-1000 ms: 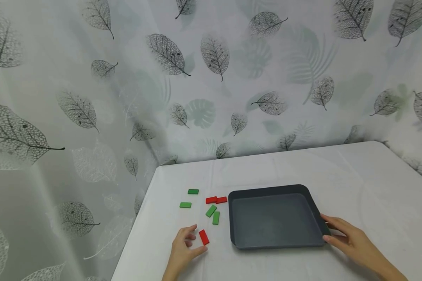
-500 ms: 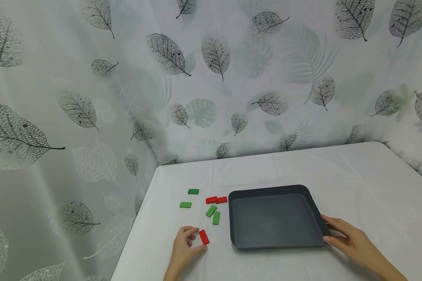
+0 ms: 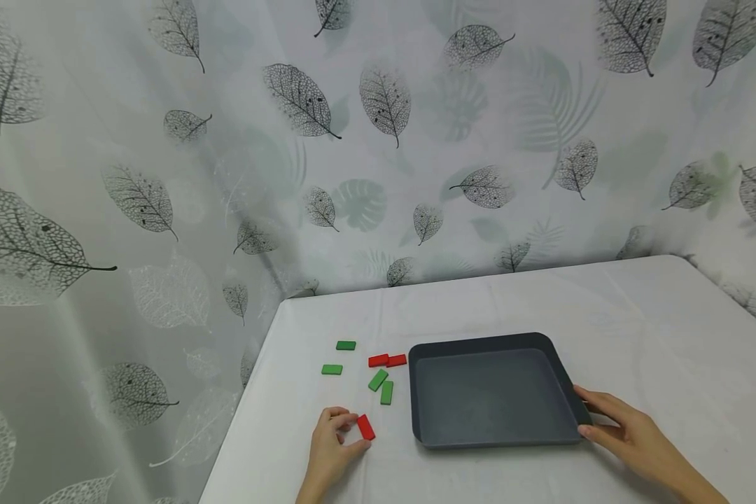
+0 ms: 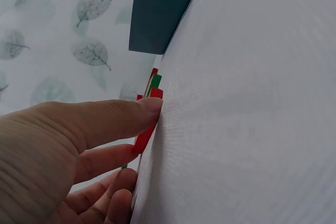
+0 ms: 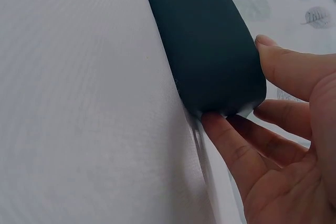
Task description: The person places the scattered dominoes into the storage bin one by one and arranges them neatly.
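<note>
My left hand [image 3: 332, 448] pinches a small flat red block [image 3: 366, 427] lying on the table; the thumb is at its near end, the index finger at its far end. In the left wrist view the thumb [image 4: 149, 106] covers part of this red block [image 4: 143, 142]. My right hand [image 3: 624, 428] holds the dark grey rectangular tray [image 3: 570, 392] by its right side near the front corner. The right wrist view has the thumb [image 5: 266, 41] at the tray's [image 5: 210, 51] upper edge and fingertips [image 5: 212, 119] against its end wall.
Beyond the left hand lie two more red blocks [image 3: 379, 360], touching each other, and several green blocks [image 3: 332, 369]. They rest on a white-covered table [image 3: 668, 336], left of the tray. A leaf-patterned curtain [image 3: 365, 140] hangs behind and at the left.
The left index finger and thumb have closed in on the red block and now touch it. The right hand and the tray have stayed in place.
</note>
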Available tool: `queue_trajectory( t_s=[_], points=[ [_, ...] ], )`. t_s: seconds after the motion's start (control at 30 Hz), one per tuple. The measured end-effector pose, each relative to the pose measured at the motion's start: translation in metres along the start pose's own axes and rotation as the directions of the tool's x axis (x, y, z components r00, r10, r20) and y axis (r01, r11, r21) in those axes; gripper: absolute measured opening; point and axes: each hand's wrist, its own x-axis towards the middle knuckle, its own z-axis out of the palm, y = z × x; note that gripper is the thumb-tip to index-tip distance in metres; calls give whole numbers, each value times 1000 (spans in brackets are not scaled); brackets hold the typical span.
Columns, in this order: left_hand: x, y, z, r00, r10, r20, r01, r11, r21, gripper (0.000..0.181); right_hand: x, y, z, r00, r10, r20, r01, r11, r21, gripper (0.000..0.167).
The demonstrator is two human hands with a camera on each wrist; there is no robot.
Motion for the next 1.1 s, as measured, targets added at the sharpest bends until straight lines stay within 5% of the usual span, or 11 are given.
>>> queue_trajectory(
  t_s=[0.33, 0.63, 0.83, 1.1],
  points=[
    [-4, 5, -2, 998, -54, -42, 52, 998, -45, 41, -1, -2, 0, 1000, 24, 7, -24, 1000, 1, 58],
    [-4, 15, -10, 998, -53, 40, 63, 949, -308, 48, -1, 0, -2, 1000, 5, 0, -5, 1000, 9, 58],
    [2, 37, -17, 999, -39, 33, 49, 928, -369, 51, 0, 1, -1, 1000, -6, -3, 6, 1000, 21, 59],
    [16, 81, -8, 994, 87, 66, -46, 883, -467, 48, 0, 0, -1, 1000, 7, -1, -7, 1000, 12, 58]
  ],
)
